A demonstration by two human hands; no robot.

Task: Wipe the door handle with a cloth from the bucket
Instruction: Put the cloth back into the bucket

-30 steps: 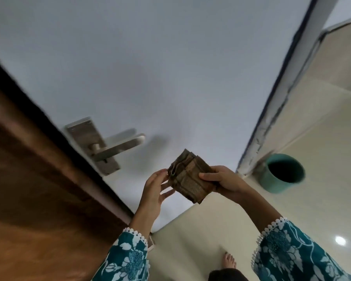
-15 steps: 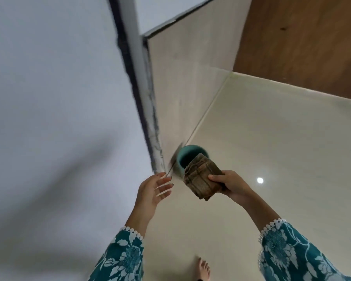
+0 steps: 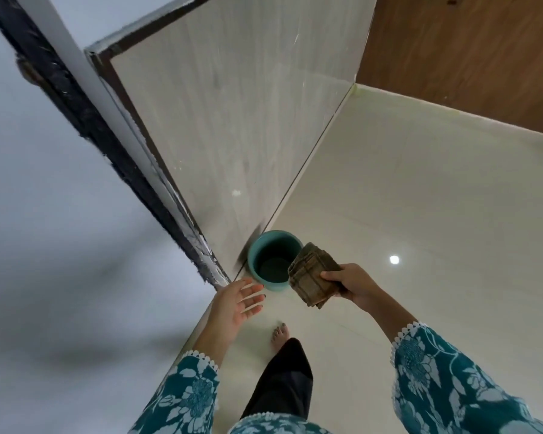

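A folded brown checked cloth (image 3: 312,281) is held in my right hand (image 3: 351,283), just right of and above a teal bucket (image 3: 271,261) that stands on the floor against the wall. The bucket looks empty inside. My left hand (image 3: 237,303) hangs open with fingers spread, a little left of and below the bucket, holding nothing. The door handle is out of view; only the pale door face (image 3: 60,245) fills the left side.
The dark door edge and white frame (image 3: 123,142) run diagonally down to the bucket. A beige tiled wall (image 3: 232,120) meets the glossy cream floor (image 3: 420,214). A brown wooden panel (image 3: 467,51) stands at top right. My bare foot (image 3: 279,335) is below the bucket.
The view swung right, away from the door handle toward the bucket. My right hand carried the cloth over near the bucket; my left hand let go of the cloth and opened.
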